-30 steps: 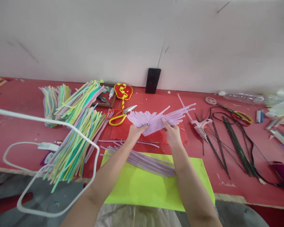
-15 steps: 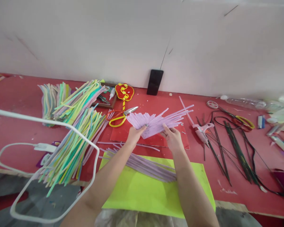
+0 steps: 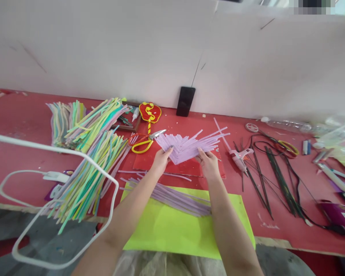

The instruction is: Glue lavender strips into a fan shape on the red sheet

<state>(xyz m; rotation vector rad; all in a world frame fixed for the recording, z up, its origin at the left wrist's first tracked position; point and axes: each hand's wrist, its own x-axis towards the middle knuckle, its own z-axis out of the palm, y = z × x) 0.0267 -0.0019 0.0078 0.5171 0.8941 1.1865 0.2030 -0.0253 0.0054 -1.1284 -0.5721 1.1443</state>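
Note:
Between my two hands is a V-shaped piece of interlaced lilac pipe cleaners (image 3: pixel 180 150), held above a red sheet (image 3: pixel 143 163). My left hand (image 3: pixel 161 158) pinches its left side, the thumb lying on top. On the right side, my right hand (image 3: pixel 207 159) grips the piece between thumb and fingers; longer loose ends fan out past it to the upper right. Below my wrists, a bundle of lilac pipe cleaners (image 3: pixel 181 201) lies on a yellow-green sheet (image 3: pixel 172 235). Scissors (image 3: pixel 145 142) with red and yellow handles lie just left of the woven piece.
Multicoloured pipe cleaners (image 3: pixel 89 172) are heaped at left behind a white tubular frame (image 3: pixel 115 199). A dark phone (image 3: pixel 185 101) leans on the wall. To the right are a glue gun (image 3: pixel 240 159), dark green stems (image 3: pixel 280 180), a plastic bottle (image 3: pixel 287 124) and a purple box (image 3: pixel 339 216).
My left hand has shifted its grip outward along the piece's left side, exposing more of the V's centre. The right hand keeps its hold. The view has shifted slightly to the right.

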